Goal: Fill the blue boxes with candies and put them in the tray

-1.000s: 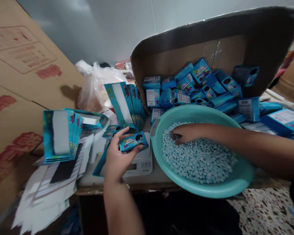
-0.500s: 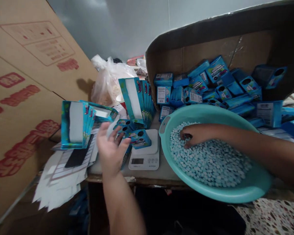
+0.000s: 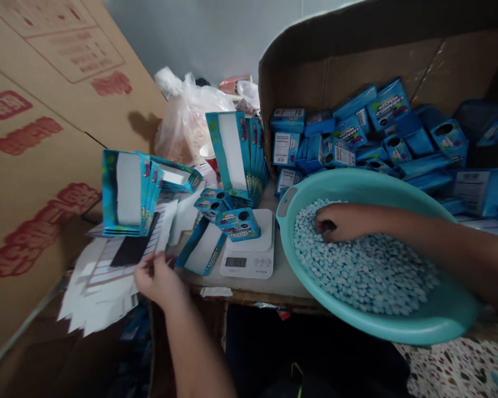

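Observation:
My left hand (image 3: 160, 276) is pinched at the lower end of a white paper strip (image 3: 167, 224) by the table's front edge. In a turquoise basin (image 3: 382, 329), my right hand (image 3: 342, 221) rests with curled fingers among small pale-blue candies (image 3: 357, 282), its fingertips partly hidden. Between the hands is a white digital scale (image 3: 249, 265) with a lit display. A blue candy box (image 3: 238, 224) stands on it, and two more boxes (image 3: 211, 203) are just behind to the left. One blue carton sleeve (image 3: 201, 249) lies flat beside the scale.
Nested blue cartons stand in stacks at left (image 3: 126, 193) and behind the scale (image 3: 232, 155). Many blue boxes (image 3: 351, 132) fill a large cardboard box (image 3: 299, 83) at the back right. White papers (image 3: 87, 296) overhang the table at left, beside a tall carton (image 3: 45, 149).
My left hand has moved down and left, away from the boxes, onto the white paper strip. My right hand stays in the candies. The view has shifted slightly.

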The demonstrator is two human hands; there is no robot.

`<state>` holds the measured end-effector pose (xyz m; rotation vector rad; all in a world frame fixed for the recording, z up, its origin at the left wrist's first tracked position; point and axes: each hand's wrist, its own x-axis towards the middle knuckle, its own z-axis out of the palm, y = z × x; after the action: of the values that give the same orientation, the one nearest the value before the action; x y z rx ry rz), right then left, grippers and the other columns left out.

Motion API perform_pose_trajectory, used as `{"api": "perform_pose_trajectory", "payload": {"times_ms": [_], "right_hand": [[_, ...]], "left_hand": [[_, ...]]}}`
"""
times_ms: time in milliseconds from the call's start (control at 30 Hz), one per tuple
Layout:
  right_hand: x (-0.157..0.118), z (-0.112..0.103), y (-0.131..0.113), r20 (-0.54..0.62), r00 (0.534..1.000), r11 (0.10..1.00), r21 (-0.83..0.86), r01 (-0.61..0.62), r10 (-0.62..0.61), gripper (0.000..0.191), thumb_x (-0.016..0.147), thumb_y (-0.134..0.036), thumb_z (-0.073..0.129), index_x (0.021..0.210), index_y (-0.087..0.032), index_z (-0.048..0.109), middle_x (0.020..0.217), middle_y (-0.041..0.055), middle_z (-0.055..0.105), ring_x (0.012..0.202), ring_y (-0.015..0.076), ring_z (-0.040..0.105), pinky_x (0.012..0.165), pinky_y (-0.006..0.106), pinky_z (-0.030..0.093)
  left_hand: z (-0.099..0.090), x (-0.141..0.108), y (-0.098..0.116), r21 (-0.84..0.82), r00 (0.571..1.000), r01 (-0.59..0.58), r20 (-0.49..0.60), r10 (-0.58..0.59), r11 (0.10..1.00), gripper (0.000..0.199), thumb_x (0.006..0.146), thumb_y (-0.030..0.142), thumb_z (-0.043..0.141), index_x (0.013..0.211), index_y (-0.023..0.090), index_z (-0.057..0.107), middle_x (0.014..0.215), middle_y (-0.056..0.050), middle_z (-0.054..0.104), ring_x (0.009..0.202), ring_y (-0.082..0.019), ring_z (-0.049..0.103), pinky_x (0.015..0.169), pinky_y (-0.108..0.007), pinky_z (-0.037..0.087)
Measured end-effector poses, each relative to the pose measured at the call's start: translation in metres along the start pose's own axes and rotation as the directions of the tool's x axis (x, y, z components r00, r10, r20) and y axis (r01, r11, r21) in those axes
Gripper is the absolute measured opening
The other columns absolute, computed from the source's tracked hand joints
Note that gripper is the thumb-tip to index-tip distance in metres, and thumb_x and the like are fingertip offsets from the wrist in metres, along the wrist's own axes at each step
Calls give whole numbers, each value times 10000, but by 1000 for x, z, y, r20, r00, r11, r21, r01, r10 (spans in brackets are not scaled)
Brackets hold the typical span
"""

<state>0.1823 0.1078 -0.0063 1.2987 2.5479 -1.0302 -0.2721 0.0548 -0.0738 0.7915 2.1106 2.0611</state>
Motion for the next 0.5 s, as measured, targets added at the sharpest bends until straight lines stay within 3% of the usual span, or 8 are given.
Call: {"api": "perform_pose_trajectory", "payload": {"times_ms": [67, 167, 333, 500], "right_hand": [[-1, 1, 0, 5, 1000, 1000, 13, -16, 16, 163, 812, -291, 751, 966, -237, 750, 974, 36, 732, 861, 240, 656, 730, 353, 501], [-3, 0, -3, 36, 999, 999, 42, -21, 20, 205, 844, -294, 729, 1030, -210, 752, 1009, 73, 714, 891, 253, 659, 745, 359, 489], [-5, -3, -8, 58, 998, 998, 69, -15, 11, 206, 858, -329, 730, 1023, -209, 755, 997, 85, 709, 883, 261, 661, 729, 354, 475], [-5, -1, -8, -57, 994, 992, 94, -84, 90, 272, 856, -435, 780, 1007, -209, 764, 1006, 92, 739, 880, 274, 682, 720, 356, 487]], "left_hand": [[-1, 1, -3, 9, 998, 24, 50, -25, 1000, 359, 693, 367, 666, 971, 162, 566, 866, -9, 606, 747, -165, 621, 746, -331, 576], [-4, -3, -4, 28, 995, 2, 95, -5, 1000, 404, 656, 435, 727, 937, 161, 631, 866, -17, 641, 834, -185, 645, 892, -356, 569], [-5, -7, -6, 74, 990, -28, 138, 17, 997, 422, 663, 514, 717, 917, 182, 658, 891, -32, 677, 901, -228, 675, 982, -409, 557], [-7, -4, -7, 141, 983, -35, 181, 9, 989, 353, 730, 467, 650, 956, 196, 636, 988, -65, 697, 1009, -262, 688, 1031, -430, 551]]}}
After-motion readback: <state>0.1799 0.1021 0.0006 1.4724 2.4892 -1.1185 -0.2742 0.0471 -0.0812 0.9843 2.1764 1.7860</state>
